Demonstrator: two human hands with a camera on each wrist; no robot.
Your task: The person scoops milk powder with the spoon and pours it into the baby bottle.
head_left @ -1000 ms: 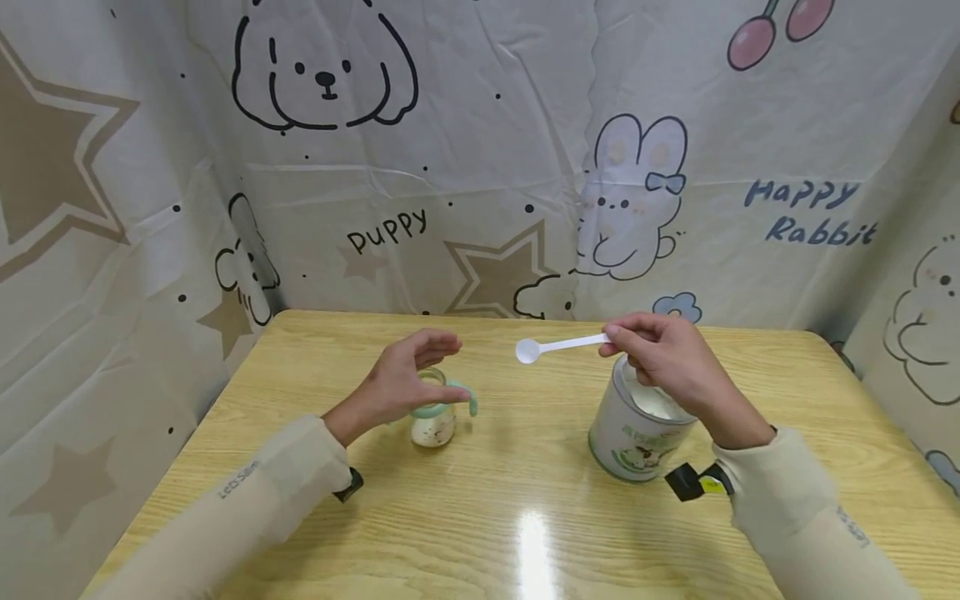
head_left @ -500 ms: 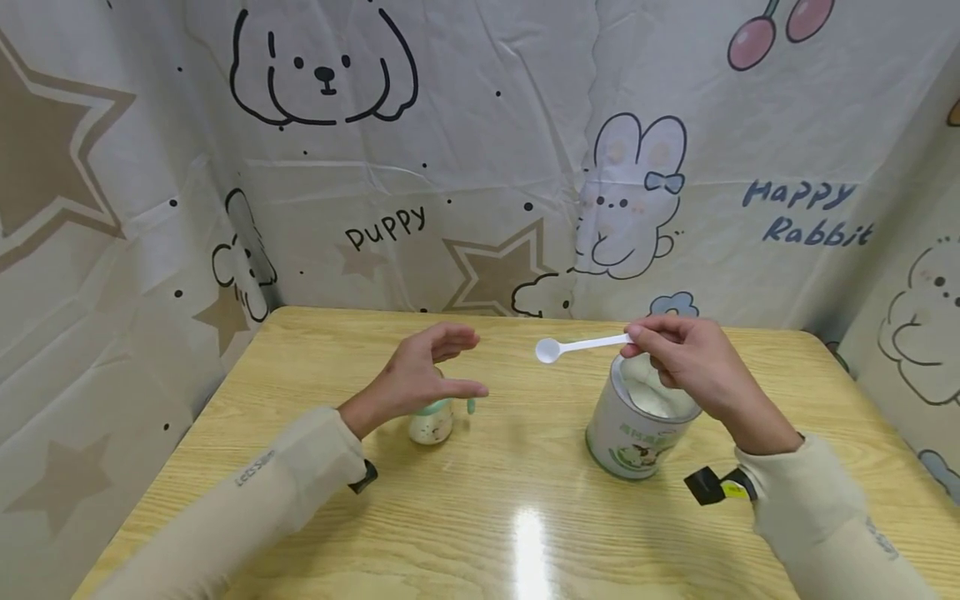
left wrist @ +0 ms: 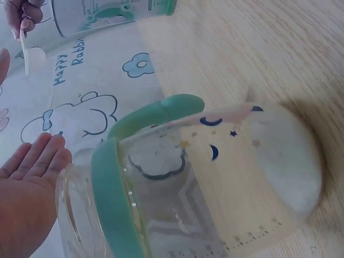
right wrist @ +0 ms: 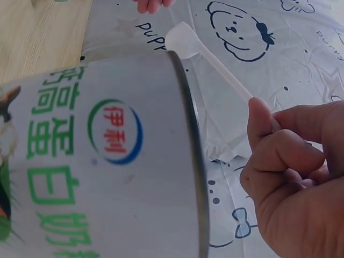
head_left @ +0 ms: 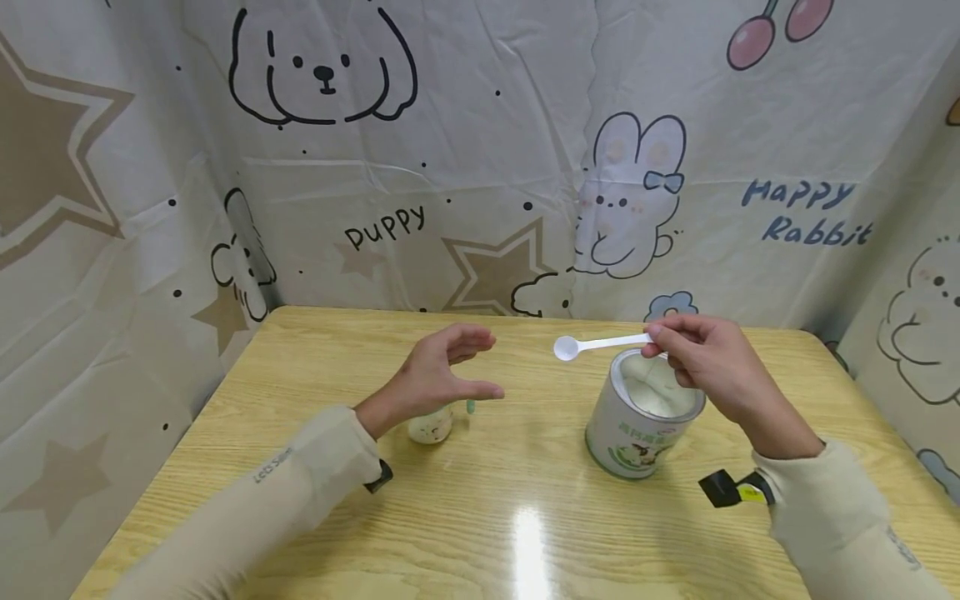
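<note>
In the head view my right hand point(head_left: 705, 367) pinches the handle end of a white measuring spoon point(head_left: 566, 348), held level with its bowl pointing left. Below that hand stands an opened milk powder can point(head_left: 630, 437), with whitish powder visible inside. My left hand point(head_left: 431, 375) is held in the air, fingers and thumb spread apart, nothing between them. Behind and under it stands a baby bottle point(head_left: 430, 427), mostly covered by the hand. The left wrist view shows the bottle uncapped, with a green collar point(left wrist: 113, 199), a green handle point(left wrist: 156, 113) and pale contents low down.
Both vessels stand on a wood-grain table point(head_left: 450, 533). A printed cloth point(head_left: 480, 167) hangs along its back and sides. Black wrist cameras point(head_left: 720, 488) are strapped on both wrists.
Both hands have shifted to the right, the spoon moving along with the right hand. The left hand now covers more of the bottle. Can and bottle stay put.
</note>
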